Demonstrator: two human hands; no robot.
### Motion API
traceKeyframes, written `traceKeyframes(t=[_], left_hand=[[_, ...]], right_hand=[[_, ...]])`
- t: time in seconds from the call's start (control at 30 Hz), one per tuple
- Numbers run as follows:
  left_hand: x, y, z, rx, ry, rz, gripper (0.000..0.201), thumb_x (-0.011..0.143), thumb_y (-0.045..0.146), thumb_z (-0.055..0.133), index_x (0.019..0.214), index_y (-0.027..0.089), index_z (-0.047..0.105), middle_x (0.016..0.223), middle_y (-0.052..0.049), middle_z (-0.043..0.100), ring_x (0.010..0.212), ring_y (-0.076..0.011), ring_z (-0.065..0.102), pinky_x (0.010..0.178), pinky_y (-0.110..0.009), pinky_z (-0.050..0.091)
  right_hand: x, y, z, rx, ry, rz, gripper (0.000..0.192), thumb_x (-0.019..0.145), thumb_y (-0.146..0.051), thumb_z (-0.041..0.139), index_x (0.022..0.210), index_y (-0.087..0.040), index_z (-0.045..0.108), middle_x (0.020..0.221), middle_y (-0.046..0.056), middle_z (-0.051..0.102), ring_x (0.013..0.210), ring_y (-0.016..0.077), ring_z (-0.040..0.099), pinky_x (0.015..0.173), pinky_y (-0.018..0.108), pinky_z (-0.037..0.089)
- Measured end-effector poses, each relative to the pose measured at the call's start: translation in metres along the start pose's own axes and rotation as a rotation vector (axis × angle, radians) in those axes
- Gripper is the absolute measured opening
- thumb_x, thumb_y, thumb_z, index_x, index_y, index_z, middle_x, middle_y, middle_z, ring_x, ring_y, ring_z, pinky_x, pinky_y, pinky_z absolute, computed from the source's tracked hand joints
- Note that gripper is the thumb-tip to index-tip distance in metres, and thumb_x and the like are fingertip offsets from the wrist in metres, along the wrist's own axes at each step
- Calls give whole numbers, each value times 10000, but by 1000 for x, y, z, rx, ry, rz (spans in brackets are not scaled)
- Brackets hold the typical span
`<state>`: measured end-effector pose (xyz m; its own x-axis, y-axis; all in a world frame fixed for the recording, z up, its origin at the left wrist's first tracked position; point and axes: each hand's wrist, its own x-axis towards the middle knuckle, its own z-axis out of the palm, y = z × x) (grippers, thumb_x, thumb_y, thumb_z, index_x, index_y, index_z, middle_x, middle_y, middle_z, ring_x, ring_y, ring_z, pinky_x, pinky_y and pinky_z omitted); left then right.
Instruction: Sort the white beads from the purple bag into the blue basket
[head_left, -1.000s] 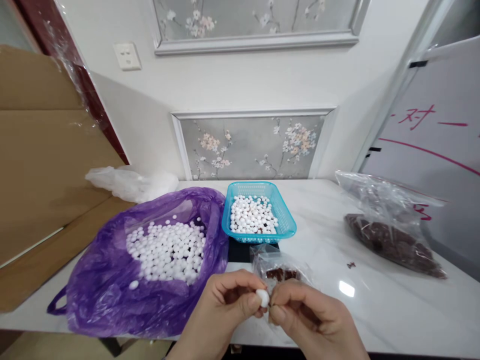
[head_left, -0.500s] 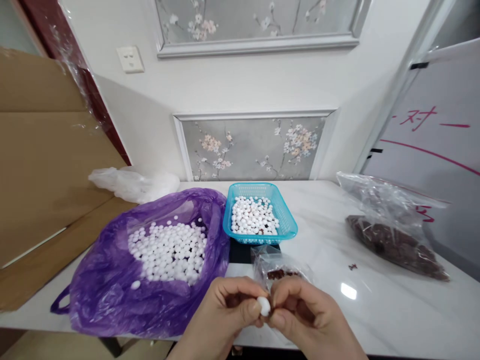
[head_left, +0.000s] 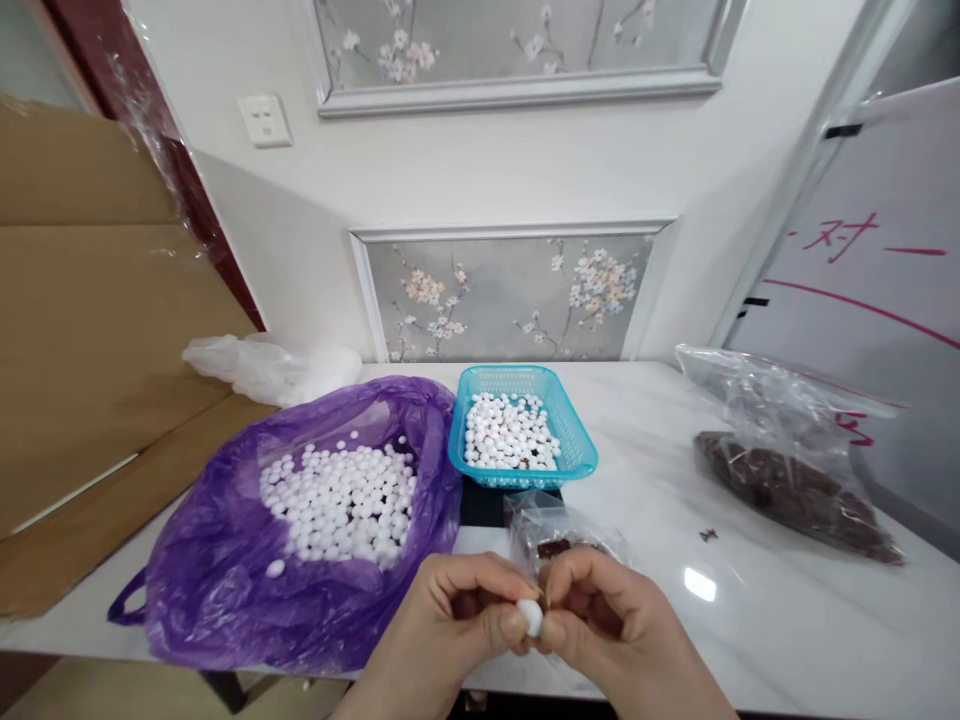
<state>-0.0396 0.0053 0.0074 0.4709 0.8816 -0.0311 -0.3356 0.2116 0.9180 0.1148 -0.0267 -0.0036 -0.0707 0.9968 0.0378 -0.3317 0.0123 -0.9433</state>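
I'm pinching a white ball [head_left: 529, 616] between my left hand [head_left: 450, 625] and right hand [head_left: 611, 630] fingers — clamped | risk: squeezing unevenly, it's likely popping off the counter [head_left: 750, 620] edge.

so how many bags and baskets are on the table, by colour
purple bag: 1
white bag: 1
clear bag: 2, a large one at the right and a small one by the hands
blue basket: 1
total: 5
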Motion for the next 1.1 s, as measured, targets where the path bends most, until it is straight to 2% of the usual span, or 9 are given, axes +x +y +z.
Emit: traceKeyframes(t=[0.17, 0.3, 0.47, 0.6, 0.8, 0.97, 1.1], left_hand=[[0, -3, -1, -50, 20, -32, 167, 668, 295, 847, 740, 156, 788, 650, -22, 663, 598, -87, 554, 607, -194, 436], [0, -1, 0, -210, 42, -96, 152, 688, 276, 838, 795, 190, 773, 672, -3, 653, 608, -63, 568, 619, -154, 451], [0, -1, -1, -318, 0, -104, 150, 716, 284, 819, 803, 175, 764, 764, -20, 650, 675, -62, 585, 680, -147, 477], [-1, -2, -1, -282, -8, -26, 292, 617, 281, 883, 848, 155, 758, 809, -18, 634, 690, -64, 546, 683, -146, 460], [-3, 4, 8, -158, 101, -1, 232, 669, 283, 850, 850, 155, 783, 710, -16, 636, 660, -77, 530, 649, -158, 431], [-5, 3, 11, -180, 105, 29, 193, 668, 294, 845, 797, 157, 802, 684, -36, 657, 644, -104, 553, 640, -203, 456], [-5, 1, 11, -223, 141, 48, 157, 637, 244, 862, 763, 170, 803, 747, -45, 689, 653, -108, 575, 640, -210, 472]], right_hand=[[4, 10, 0, 39, 26, -42, 316, 705, -422, 807, 696, -192, 590, 616, -13, 644, 602, 143, 633, 579, 233, 466], [0, 7, -1, 81, 51, -91, 260, 722, -422, 801, 798, -205, 680, 680, -5, 664, 654, 137, 624, 628, 229, 486], [-3, 4, -8, -50, 125, -88, 167, 808, -386, 734, 828, -223, 704, 732, 10, 693, 701, 140, 629, 676, 220, 486], [-6, 9, -10, -138, 92, -94, 203, 859, -414, 665, 815, -218, 693, 706, 13, 669, 689, 142, 600, 654, 221, 460], [-7, 12, -12, -208, 35, -97, 253, 883, -426, 619, 753, -213, 663, 691, 14, 630, 666, 148, 550, 610, 229, 433], [-4, 15, -16, -232, -82, -103, 228, 915, -386, 584, 793, -210, 662, 759, 22, 630, 729, 154, 581, 682, 240, 459], [-4, 22, -13, -238, -55, -121, 223, 904, -391, 594, 801, -208, 671, 753, 12, 617, 701, 143, 559, 652, 227, 445]])
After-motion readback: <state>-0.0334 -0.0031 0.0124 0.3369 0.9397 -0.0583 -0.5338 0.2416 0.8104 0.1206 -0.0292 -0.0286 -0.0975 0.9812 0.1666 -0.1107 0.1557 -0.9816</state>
